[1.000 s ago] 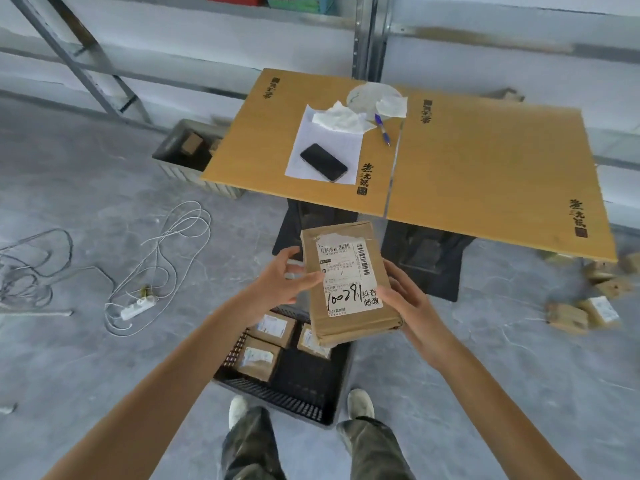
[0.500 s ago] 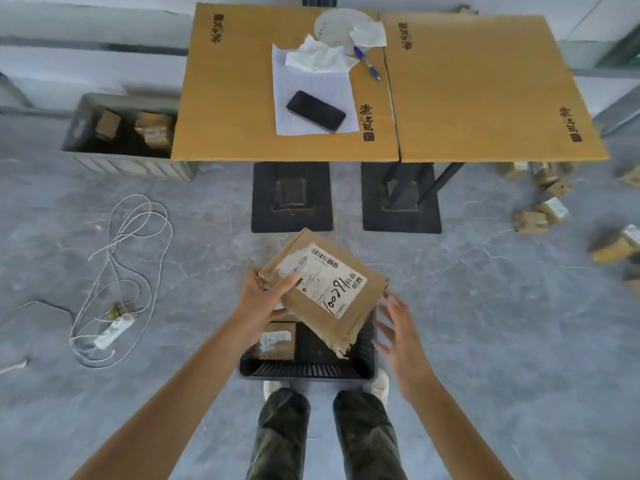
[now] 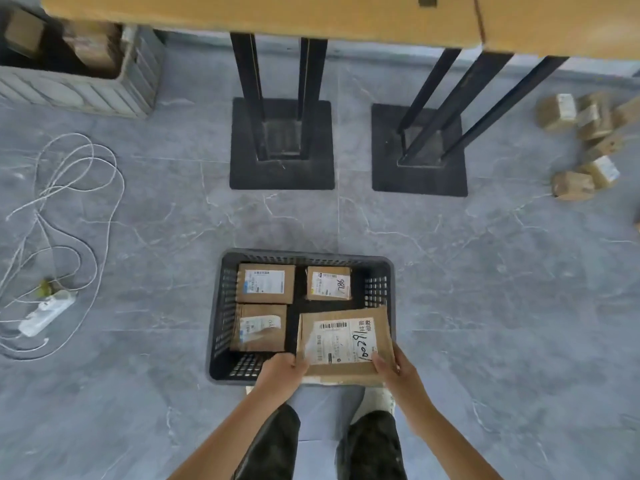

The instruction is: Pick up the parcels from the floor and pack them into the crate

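The table (image 3: 242, 12) is cut off at the frame top, and the bin (image 3: 69, 95) at upper left lies partly under it. The parcel (image 3: 341, 341) hides the lower right quarter of the crate (image 3: 221, 306) and most fingertips. Three boxes (image 3: 265, 284) fill the other quarters with narrow gaps between them. The parcel's lower edge overlaps the rim. The left hand (image 3: 282, 370) grips its lower left corner and the right hand (image 3: 391, 367) its lower right corner, fingers curled around it. Loose parcels (image 3: 571, 185) lie at right.
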Available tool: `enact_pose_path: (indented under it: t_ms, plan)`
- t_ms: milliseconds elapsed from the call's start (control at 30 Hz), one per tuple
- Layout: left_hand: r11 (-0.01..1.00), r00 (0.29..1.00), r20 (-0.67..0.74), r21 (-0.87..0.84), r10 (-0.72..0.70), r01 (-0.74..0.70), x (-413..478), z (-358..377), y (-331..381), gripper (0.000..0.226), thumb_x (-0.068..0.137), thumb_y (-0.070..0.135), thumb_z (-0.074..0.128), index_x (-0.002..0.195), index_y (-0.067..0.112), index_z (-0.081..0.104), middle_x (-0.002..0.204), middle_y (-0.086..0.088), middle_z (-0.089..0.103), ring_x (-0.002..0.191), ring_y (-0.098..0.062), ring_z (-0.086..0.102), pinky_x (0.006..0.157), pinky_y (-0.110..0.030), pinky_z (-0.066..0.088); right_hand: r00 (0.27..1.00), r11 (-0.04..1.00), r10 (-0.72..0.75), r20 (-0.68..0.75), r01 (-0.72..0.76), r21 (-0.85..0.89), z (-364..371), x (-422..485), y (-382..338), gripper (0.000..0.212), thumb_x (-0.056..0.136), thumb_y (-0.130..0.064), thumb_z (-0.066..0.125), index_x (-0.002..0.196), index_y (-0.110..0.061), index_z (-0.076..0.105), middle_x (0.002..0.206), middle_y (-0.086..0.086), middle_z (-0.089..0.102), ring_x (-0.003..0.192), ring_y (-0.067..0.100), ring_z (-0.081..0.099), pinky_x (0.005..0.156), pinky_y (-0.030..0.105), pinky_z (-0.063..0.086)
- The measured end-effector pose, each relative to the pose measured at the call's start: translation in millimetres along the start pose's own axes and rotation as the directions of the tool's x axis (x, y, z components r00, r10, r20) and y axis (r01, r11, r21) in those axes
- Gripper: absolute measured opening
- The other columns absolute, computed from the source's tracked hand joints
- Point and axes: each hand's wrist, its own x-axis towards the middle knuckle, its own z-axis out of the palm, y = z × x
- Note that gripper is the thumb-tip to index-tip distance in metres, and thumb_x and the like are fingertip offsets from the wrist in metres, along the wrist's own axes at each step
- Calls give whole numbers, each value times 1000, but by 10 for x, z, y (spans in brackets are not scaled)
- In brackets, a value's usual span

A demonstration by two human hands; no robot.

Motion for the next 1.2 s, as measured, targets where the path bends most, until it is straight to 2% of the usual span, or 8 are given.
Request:
enact_pose_path:
  t_ms: [267,467,600,700,800,967,1100,1200]
  plan:
    - [969,998,-7,-238,-62,59,1503,679,-357,42,95,12,42,136,9,34,125,-7,53,64,-4,45,47,-13,38,993,972,82,-80,-98,-214,550,1664,852,51,93,-21,54,140,-14,36,133,6,53,123,27,50,98,37,41]
    - [863,986,113,-479,-123,163,2299,946,-479,37,98,15,38,135,16,41,137,-4,45,119,-21,43,105,-39,33,979,953,203,36,-189,-238,893,2799,1450,81,85,-17,66,149,-13,17,141,9,46,127,27,46,106,39,39]
    - [934,1000,-24,-357,3,-11,2723,1149,-732,44,98,8,37,140,19,35,140,5,35,134,-13,29,110,-33,22,987,925,109,115,-58,-376,1083,3073,1572,78,94,-13,50,150,-23,-3,135,11,50,115,29,53,95,38,44]
    - [999,994,110,44,-10,5,2925,1292,-929,68,91,-4,37,150,17,10,158,2,-3,145,-18,0,117,-37,6,986,965,54,161,-11,-261,1145,3103,1631,80,97,-18,48,150,-20,-12,146,11,38,132,31,41,110,41,29]
    - [929,979,202,366,-20,-57,2962,1348,-990,74,88,-2,42,151,16,7,158,-7,-7,145,-26,-9,119,-44,3,976,977,-64,210,105,-188,1076,3202,1805,102,85,-9,64,150,-32,-10,158,6,16,144,25,21,116,52,21]
    - [858,994,99,506,42,-87,2717,1131,-786,55,90,10,42,143,11,29,149,-12,25,140,-29,20,113,-46,29,979,926,-131,159,178,-334,788,2895,1373,86,88,-3,58,152,-18,2,159,12,4,147,28,-1,120,45,7]
    - [868,991,13,480,133,-123,2249,714,-407,34,92,12,42,125,11,50,134,-10,49,98,-17,60,72,-29,55,975,906,-210,77,224,-359,424,2353,828,55,95,-6,46,147,-11,27,150,9,34,140,22,28,112,31,23]
    - [863,969,-47,467,241,-192,1705,345,84,30,95,16,43,123,13,54,127,-8,57,98,-14,61,76,-24,53,964,901,-263,37,259,-347,64,1871,365,42,97,-5,40,139,-13,41,142,7,45,133,19,40,102,21,30]
